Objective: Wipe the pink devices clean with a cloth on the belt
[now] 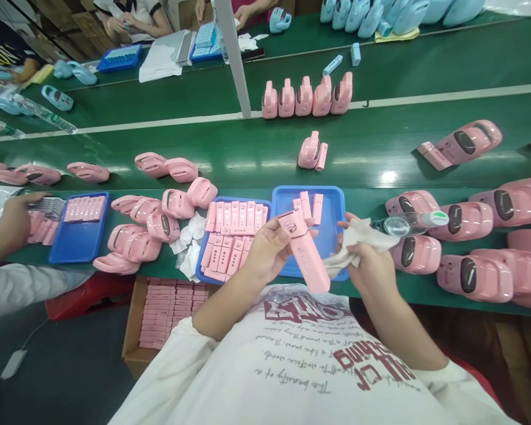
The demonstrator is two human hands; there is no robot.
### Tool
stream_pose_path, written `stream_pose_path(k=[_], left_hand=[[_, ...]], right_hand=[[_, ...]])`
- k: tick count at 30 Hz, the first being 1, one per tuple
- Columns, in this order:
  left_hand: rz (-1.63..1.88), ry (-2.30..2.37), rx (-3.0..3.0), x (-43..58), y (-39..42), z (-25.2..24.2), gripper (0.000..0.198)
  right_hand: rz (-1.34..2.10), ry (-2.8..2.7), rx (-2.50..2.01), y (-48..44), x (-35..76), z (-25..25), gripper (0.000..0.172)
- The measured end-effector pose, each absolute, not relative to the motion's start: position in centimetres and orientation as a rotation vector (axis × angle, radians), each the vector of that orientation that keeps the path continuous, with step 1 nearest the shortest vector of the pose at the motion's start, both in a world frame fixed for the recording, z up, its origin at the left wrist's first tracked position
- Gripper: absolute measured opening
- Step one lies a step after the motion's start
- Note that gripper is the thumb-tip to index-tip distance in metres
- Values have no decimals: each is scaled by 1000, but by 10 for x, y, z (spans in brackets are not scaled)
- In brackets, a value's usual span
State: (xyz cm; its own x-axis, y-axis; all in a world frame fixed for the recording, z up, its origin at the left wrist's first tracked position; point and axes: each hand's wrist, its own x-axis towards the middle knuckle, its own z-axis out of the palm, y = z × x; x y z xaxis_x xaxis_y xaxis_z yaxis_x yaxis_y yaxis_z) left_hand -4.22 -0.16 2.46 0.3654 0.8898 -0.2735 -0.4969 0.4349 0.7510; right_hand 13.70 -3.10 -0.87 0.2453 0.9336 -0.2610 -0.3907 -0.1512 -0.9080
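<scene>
My left hand is closed around the upper end of a long pink plastic piece, with a printed face and a row of small buttons. A crumpled white cloth is bunched in my right hand, its lower edge hanging close to the pink piece. Behind both hands lies a blue tray with a few pink pieces in it. To the left, a fuller blue tray holds rows of similar pink pieces.
Pink rounded housings crowd the right side, beside a clear bottle; more housings are piled left, near crumpled tissues. A carton of pink pieces sits below. A co-worker's hand is far left. A green conveyor runs behind.
</scene>
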Motion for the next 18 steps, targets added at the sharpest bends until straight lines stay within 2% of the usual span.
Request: stream_pose_path(k=[3,6,9,13,16,18], left_hand=[[929,773,558,-35,-1,16,54],[900,820,465,-25,2,6,50],[911,866,407,-18,6,-5,43],[921,1104,374,-23,14,-20,31],[953,1215,381,-33,28,-39,30],[956,1249,480,-38,43,-58,31]], right_hand=[[1205,-501,-1217,-11,136,-1,42],[1016,-691,-1157,0,123,8,42],[914,-1197,-1122,-2,102,4,49],[755,-1908,-995,-21,85,-27,46],[959,-2047,-925,-38,89,-58,39],[1181,-1901,-1142,-43,96,-79,45]])
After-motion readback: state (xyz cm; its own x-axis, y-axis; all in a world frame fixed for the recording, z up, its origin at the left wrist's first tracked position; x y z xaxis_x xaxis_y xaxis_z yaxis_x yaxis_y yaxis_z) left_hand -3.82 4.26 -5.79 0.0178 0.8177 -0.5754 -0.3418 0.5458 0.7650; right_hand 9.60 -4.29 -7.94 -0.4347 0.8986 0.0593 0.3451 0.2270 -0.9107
